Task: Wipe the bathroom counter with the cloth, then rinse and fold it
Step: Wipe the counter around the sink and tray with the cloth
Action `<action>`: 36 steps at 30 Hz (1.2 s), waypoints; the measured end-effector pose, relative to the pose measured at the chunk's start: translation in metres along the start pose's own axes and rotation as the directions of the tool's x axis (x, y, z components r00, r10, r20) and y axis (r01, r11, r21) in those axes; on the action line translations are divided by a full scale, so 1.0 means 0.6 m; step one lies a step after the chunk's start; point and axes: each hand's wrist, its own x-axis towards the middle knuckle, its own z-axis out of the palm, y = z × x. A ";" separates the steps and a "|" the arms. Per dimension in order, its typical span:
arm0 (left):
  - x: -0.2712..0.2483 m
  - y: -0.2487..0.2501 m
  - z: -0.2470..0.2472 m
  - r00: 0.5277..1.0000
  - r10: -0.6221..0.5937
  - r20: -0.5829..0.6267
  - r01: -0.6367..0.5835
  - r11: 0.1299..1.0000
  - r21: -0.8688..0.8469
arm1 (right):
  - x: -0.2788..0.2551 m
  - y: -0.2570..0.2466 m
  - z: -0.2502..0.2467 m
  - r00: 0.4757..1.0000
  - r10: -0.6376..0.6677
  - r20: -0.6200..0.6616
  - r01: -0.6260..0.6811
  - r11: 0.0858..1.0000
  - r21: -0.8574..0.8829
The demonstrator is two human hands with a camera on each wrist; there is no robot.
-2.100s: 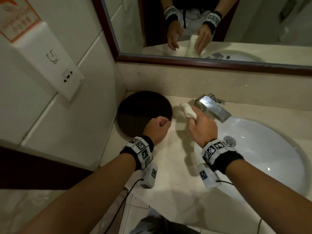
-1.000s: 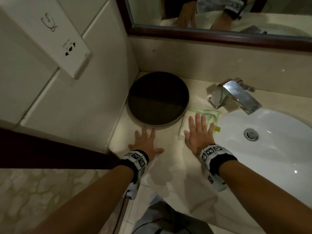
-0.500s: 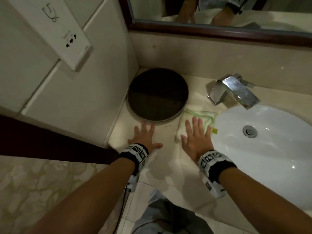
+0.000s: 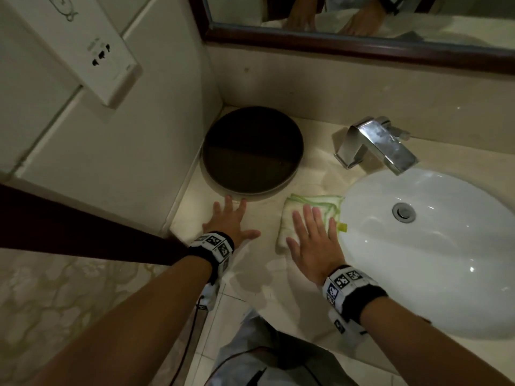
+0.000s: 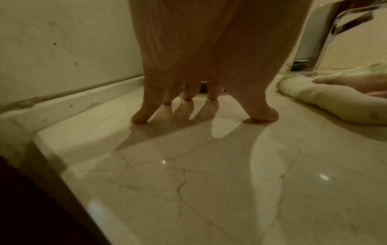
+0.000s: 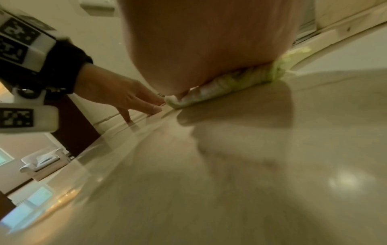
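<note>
A white cloth with green edging (image 4: 312,203) (image 5: 326,97) (image 6: 236,84) lies folded flat on the beige marble counter (image 4: 264,277), between the dark round tray and the sink. My right hand (image 4: 313,240) (image 6: 209,49) presses flat on the cloth with straight, spread fingers. My left hand (image 4: 231,222) (image 5: 201,66) (image 6: 117,92) rests on the bare counter left of the cloth, fingers spread, their tips touching the stone just short of the tray.
A dark round tray (image 4: 252,149) sits in the back left corner against the wall. A chrome faucet (image 4: 376,143) stands behind the white oval sink (image 4: 434,263) at the right. A mirror (image 4: 362,12) hangs above; a wall socket panel (image 4: 92,48) is at the left.
The right hand went from gripping the bunched cloth by the faucet to pressing it flat, and has slid it toward the counter's front edge. The left fist opened flat onto the counter.
</note>
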 end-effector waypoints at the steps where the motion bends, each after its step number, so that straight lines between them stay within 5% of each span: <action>1: 0.000 -0.001 0.000 1.000 -0.002 0.003 0.002 1.000 0.001 | 0.013 0.005 -0.005 1.000 0.004 -0.004 -0.004 1.000 0.004; 8: 0.008 -0.004 0.008 1.000 -0.011 -0.002 0.011 0.999 0.040 | 0.126 0.070 -0.061 0.994 0.110 0.008 -0.110 0.994 0.020; 15: 0.013 -0.001 0.011 0.999 -0.020 -0.025 0.022 0.995 0.096 | 0.127 0.069 -0.059 0.991 0.131 -0.038 -0.130 0.991 0.033; 36: -0.017 -0.019 0.012 0.995 0.086 -0.041 -0.084 0.995 0.053 | -0.103 -0.103 0.063 0.996 0.081 -0.021 -0.080 0.996 0.035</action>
